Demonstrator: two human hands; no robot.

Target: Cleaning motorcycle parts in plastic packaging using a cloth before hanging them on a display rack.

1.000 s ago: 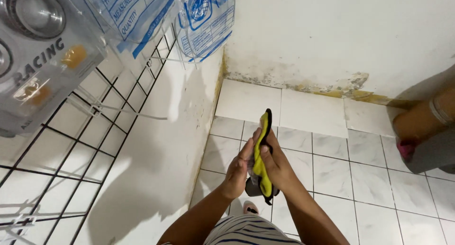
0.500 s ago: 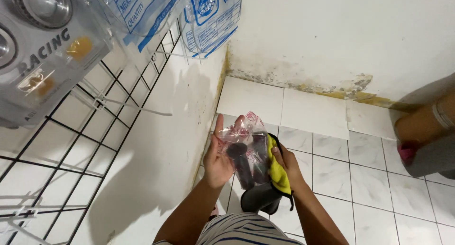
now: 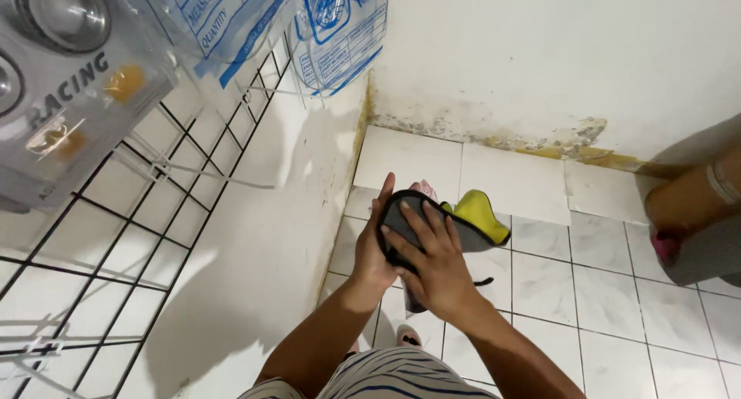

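Hands: left hand (image 3: 373, 248) cups grey-yellow pad (image 3: 463, 221), right hand (image 3: 432, 264) grip pressed flat on it.

A white tiled floor (image 3: 540, 275) lay below; a foot (image 3: 407, 336) stood on it beneath the arms.

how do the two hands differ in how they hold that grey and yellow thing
The right hand lies on top of the grey and yellow piece, fingers spread flat across its grey face. The left hand sits behind and under it, fingers pointing up along its left edge, mostly hidden. Both touch it, above the tiled floor.
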